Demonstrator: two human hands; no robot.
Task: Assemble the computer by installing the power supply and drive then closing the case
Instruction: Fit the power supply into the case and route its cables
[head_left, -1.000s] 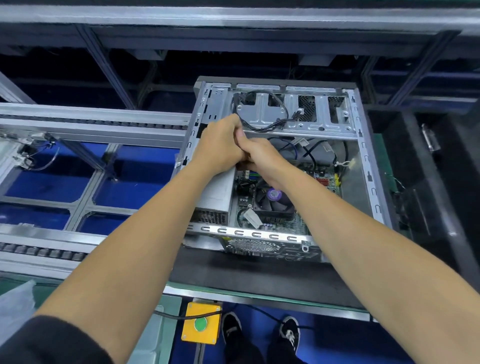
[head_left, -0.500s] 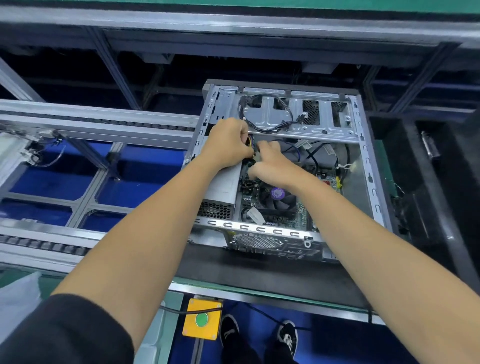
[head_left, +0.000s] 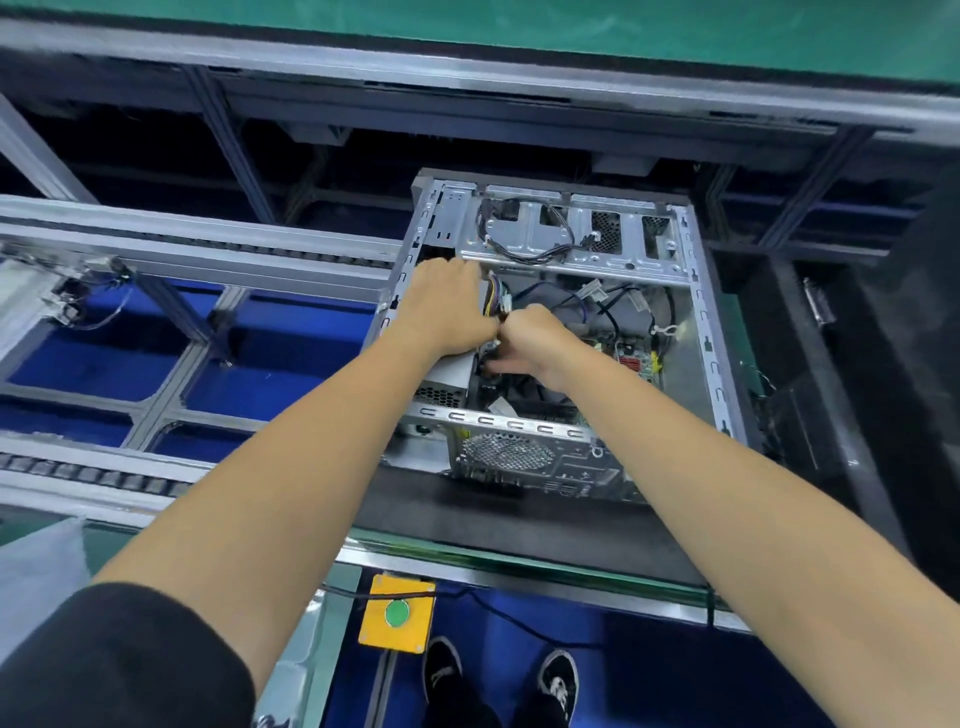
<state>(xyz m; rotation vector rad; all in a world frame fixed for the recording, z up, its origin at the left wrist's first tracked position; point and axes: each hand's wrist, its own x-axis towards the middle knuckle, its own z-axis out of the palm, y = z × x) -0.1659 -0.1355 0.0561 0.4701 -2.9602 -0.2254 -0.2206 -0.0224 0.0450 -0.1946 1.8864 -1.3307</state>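
Left hand (head_left: 448, 306) lies over the far end of the power supply (head_left: 451, 375), fingers bent down by the multicoloured cable bundle (head_left: 494, 297); whether it grips the cables or only steadies the unit cannot be told. Right hand (head_left: 530, 338) reaches down beside it, fingers curled toward a connector near the board and hidden from view, so its grasp also cannot be told. The step in hand appears to be routing and plugging the supply's leads. To do it well, keep the bundle clear of the fan (head_left: 540, 397) below the right wrist, line the plug up square with its socket, and press straight down while the other hand holds the slack. The computer case (head_left: 698, 332) lies on its side on the black mat (head_left: 519, 525) of the table, open face up, long axis running away from the person, ported rear panel (head_left: 519, 457) nearest and drive cage (head_left: 571, 234) at the far end. The power supply sits in the near left corner against the left wall, its meshed end facing the person and its long axis parallel with the case's.
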